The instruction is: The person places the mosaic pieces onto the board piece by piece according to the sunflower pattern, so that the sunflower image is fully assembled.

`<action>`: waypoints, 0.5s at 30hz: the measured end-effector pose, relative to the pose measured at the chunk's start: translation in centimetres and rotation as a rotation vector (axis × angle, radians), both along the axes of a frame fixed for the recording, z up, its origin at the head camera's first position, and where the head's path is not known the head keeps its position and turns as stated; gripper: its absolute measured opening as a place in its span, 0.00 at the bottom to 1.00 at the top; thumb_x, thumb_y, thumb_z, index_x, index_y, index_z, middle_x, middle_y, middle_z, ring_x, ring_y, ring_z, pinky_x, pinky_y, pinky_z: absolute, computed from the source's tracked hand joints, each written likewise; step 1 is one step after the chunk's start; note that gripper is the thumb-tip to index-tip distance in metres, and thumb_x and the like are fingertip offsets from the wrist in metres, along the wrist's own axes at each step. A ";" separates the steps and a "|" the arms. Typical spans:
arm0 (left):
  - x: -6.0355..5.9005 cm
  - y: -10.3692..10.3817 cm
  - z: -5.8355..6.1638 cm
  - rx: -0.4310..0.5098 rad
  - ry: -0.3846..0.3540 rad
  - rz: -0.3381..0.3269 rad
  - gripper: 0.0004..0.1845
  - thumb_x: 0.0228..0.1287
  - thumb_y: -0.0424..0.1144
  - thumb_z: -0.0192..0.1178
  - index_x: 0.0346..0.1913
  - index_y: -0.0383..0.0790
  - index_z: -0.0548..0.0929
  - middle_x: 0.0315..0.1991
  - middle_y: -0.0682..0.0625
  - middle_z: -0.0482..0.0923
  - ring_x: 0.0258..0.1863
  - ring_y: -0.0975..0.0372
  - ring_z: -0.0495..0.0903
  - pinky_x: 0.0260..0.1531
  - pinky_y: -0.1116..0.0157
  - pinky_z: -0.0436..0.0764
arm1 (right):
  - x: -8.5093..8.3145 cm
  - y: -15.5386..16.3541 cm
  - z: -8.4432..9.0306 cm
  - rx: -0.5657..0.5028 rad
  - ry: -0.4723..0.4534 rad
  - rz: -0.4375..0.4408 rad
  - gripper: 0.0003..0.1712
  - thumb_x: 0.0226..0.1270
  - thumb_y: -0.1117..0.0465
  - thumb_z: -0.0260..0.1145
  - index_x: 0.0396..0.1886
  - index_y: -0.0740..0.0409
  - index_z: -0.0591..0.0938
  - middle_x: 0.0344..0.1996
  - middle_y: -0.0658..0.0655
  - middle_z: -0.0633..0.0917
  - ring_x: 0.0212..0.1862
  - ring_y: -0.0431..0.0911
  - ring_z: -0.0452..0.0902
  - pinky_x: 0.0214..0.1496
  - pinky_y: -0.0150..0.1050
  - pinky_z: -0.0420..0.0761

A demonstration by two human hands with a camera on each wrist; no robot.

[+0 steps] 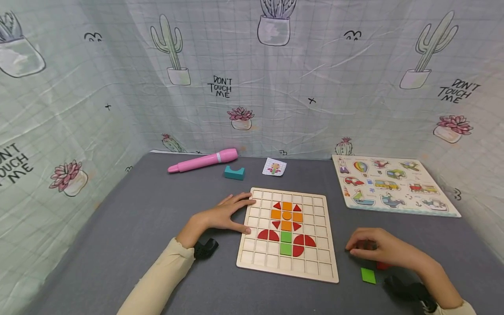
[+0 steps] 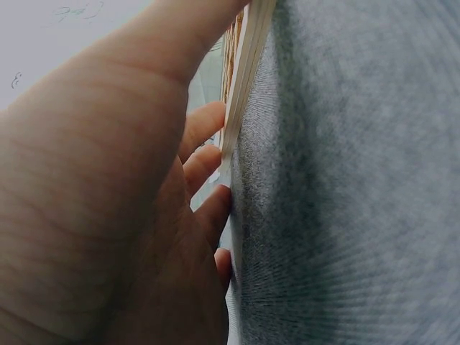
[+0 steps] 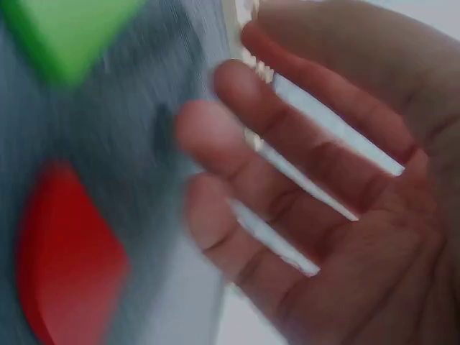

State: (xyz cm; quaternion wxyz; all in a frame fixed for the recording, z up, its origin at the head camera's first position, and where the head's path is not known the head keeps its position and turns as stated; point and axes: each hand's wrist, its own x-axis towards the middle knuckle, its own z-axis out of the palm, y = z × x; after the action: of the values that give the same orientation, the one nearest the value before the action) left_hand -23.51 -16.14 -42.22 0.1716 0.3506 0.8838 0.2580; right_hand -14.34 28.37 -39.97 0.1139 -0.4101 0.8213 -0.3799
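A light wooden grid board (image 1: 260, 262) lies on the table, with a pattern of orange, red and green pieces set in its squares. My left hand (image 1: 226, 214) rests at the board's left edge, thumb and fingers spread against the rim. The left wrist view shows the fingertips along the side of the board (image 2: 248, 79). Right of the board, my right hand (image 1: 379, 247) hovers low over the table, fingers loosely bent. Nothing shows between its fingers in the right wrist view. Close to it lie a green square (image 1: 368, 275) and a red rounded piece (image 3: 68, 259), mostly hidden by the hand in the head view.
Behind the board lie a pink pen-shaped thing (image 1: 202, 161), a teal notched block (image 1: 234, 173) and a small picture card (image 1: 274, 167). A wooden vehicle puzzle (image 1: 393, 186) lies at the back right. A printed cloth (image 1: 307, 118) hangs behind the table.
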 end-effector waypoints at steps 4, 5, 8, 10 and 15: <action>0.0 0.0 -0.1 0.000 0.003 0.001 0.46 0.57 0.55 0.70 0.75 0.46 0.60 0.77 0.46 0.48 0.76 0.49 0.46 0.74 0.45 0.38 | 0.1 1.9 0.1 0.039 -0.024 0.000 0.10 0.63 0.72 0.67 0.42 0.58 0.83 0.37 0.52 0.82 0.31 0.36 0.75 0.25 0.32 0.76; 0.0 0.0 -0.1 -0.002 0.004 0.002 0.46 0.57 0.55 0.70 0.75 0.47 0.60 0.77 0.46 0.48 0.76 0.49 0.46 0.74 0.45 0.38 | 0.1 2.4 0.1 0.045 -0.038 0.003 0.11 0.62 0.72 0.68 0.43 0.59 0.83 0.38 0.52 0.81 0.31 0.37 0.74 0.24 0.32 0.75; 0.0 0.1 -0.2 -0.003 0.006 0.004 0.46 0.56 0.55 0.70 0.75 0.47 0.61 0.77 0.46 0.48 0.76 0.50 0.46 0.74 0.45 0.38 | 0.2 3.7 0.1 0.050 -0.090 0.012 0.15 0.59 0.73 0.70 0.45 0.59 0.82 0.42 0.50 0.79 0.33 0.40 0.73 0.23 0.32 0.76; 0.0 0.1 -0.2 -0.003 0.008 0.001 0.46 0.56 0.56 0.69 0.75 0.47 0.61 0.77 0.46 0.48 0.76 0.50 0.46 0.74 0.46 0.38 | 0.3 4.4 0.2 0.054 -0.131 0.010 0.18 0.58 0.73 0.71 0.48 0.58 0.81 0.45 0.47 0.77 0.35 0.42 0.72 0.24 0.33 0.76; 0.0 0.0 -0.3 0.002 0.006 0.000 0.46 0.57 0.55 0.69 0.75 0.47 0.61 0.77 0.46 0.48 0.76 0.51 0.46 0.74 0.46 0.38 | 0.2 5.4 0.2 0.053 -0.250 0.035 0.23 0.59 0.73 0.70 0.54 0.56 0.79 0.52 0.39 0.72 0.39 0.43 0.71 0.28 0.35 0.77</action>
State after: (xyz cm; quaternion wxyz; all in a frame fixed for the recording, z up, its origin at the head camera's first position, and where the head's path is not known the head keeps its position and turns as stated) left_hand -23.49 -16.11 -42.48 0.1685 0.3514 0.8842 0.2576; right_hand -14.11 33.82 -39.72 0.2330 -0.3704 0.8032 -0.4041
